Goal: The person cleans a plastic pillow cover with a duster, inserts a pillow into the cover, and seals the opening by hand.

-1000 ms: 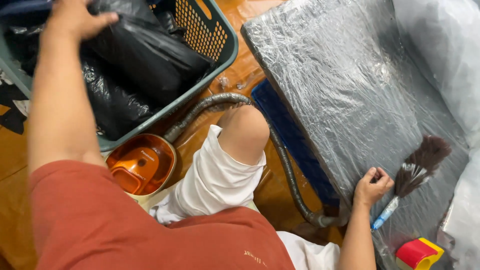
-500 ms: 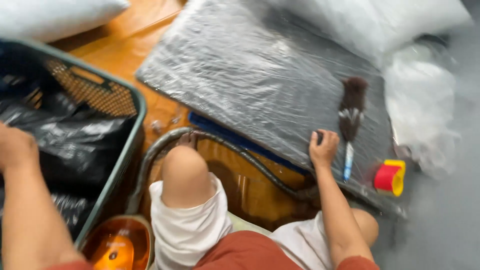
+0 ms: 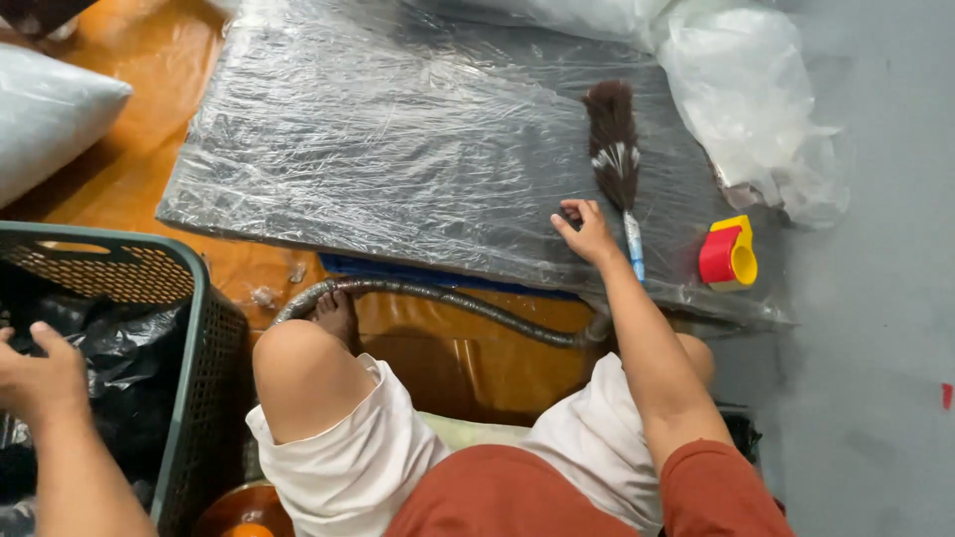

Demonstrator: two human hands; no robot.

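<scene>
My left hand (image 3: pixel 42 376) lies on crumpled black plastic bags (image 3: pixel 119 350) inside a dark green mesh basket (image 3: pixel 195 298) at the lower left; its fingertips run off the frame edge. My right hand (image 3: pixel 587 231) rests with bent fingers on a large dark slab wrapped in clear film (image 3: pixel 398 149). Just right of that hand lies a brown feather duster (image 3: pixel 613 139) with a blue and white handle, touching or nearly touching it. I sit on the floor with my bare left knee (image 3: pixel 303 370) raised between the two hands.
A grey ribbed hose (image 3: pixel 448 298) curves along the slab's near edge over the wooden floor. A red and yellow plastic object (image 3: pixel 729 254) sits on the slab's right corner. Clear plastic bags (image 3: pixel 746 99) lie at the top right, a white sack (image 3: pixel 50 109) at the left, and grey floor at the right.
The view has swung right and down, so the basket now sits at the left edge. My left hand stays on the black bags and my right hand stays beside the duster.
</scene>
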